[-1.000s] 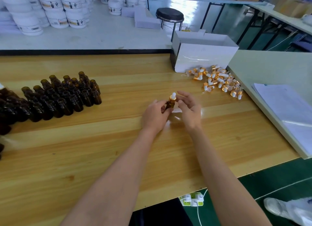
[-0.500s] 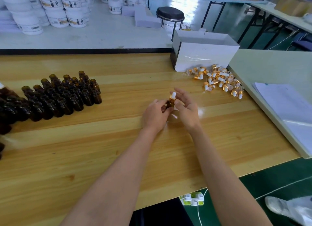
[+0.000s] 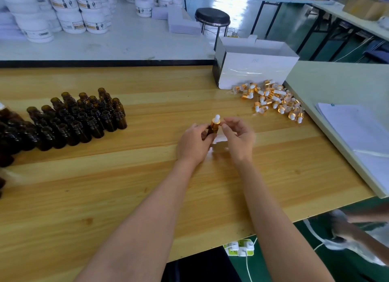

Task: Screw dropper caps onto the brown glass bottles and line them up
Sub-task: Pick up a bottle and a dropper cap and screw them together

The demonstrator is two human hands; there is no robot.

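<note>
between both hands, left hand (image 3: 194, 142) gripping bottle (image 3: 212, 130)

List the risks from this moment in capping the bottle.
1. The left hand grips the brown bottle slightly tilted, with the right hand at the dropper cap. The cap might go on crooked and cross-thread.
2. The uncapped bottles stand packed close together, so pulling one out could topple its neighbours.
3. The loose caps lie in a tangled heap, so grabbing one may drag or scatter others.
</note>
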